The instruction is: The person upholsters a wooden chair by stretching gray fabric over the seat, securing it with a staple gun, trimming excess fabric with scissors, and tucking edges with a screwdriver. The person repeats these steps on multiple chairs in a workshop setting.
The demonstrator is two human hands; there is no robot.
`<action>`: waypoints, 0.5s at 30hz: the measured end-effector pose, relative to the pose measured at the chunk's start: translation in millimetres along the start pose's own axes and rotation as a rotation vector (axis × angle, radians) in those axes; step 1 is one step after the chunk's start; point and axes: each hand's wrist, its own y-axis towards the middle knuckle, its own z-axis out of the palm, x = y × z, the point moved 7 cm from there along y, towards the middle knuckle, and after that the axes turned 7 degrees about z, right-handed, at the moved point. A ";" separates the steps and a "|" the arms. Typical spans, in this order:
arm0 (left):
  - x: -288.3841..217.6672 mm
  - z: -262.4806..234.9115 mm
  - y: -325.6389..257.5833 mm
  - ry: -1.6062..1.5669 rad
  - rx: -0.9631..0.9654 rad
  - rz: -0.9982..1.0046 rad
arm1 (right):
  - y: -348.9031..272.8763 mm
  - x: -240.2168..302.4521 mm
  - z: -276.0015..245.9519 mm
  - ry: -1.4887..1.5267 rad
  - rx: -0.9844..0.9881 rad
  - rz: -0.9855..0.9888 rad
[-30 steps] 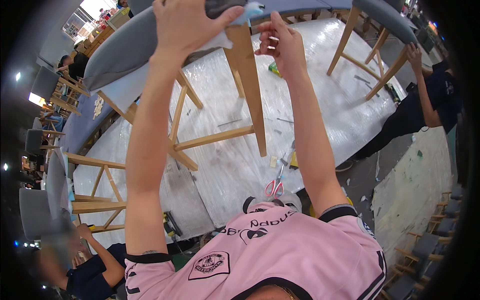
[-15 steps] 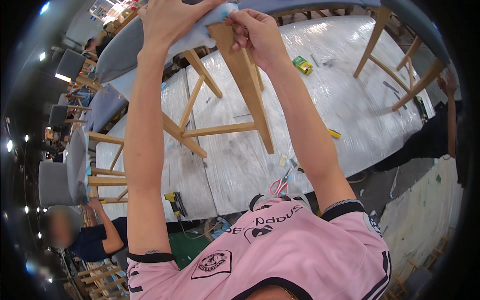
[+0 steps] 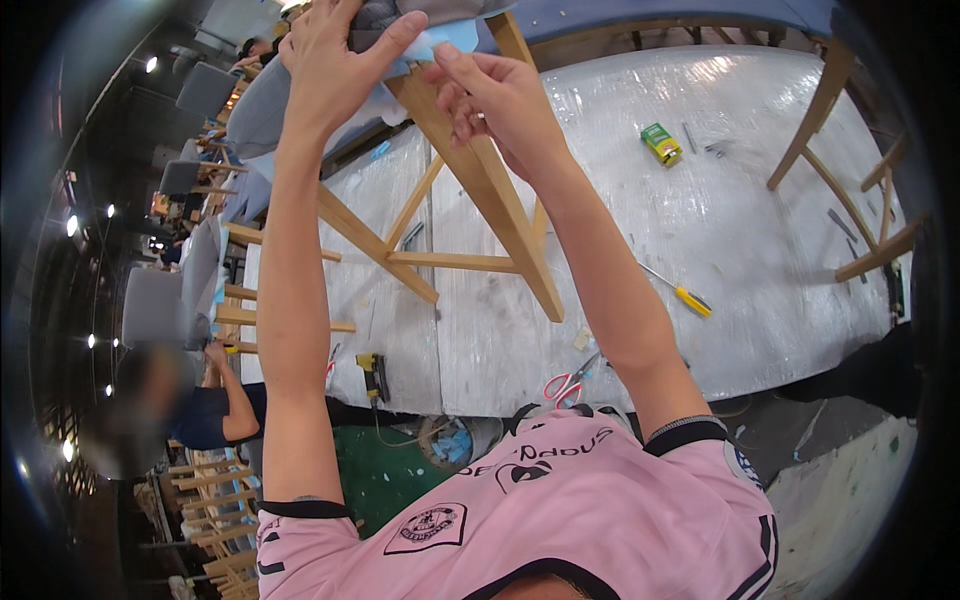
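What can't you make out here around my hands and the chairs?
Head view: the rest of the grey seat, cut off by the top edge and partly behind your left hand.
Head view: whether your right hand pinches the blue sheet; the hand itself hides that.
Head view: most of the seat on the chair at right, lost in the dark rim.

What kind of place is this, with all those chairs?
Probably a furniture workshop or factory. Several grey padded chairs with wooden legs are around, and red-handled scissors and a yellow-handled screwdriver lie on a big plastic-covered worktable.
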 end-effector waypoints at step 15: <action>-5.4 -10.6 -26.1 0.058 0.045 0.071 | -50.1 -89.6 -105.8 -0.277 -0.030 0.162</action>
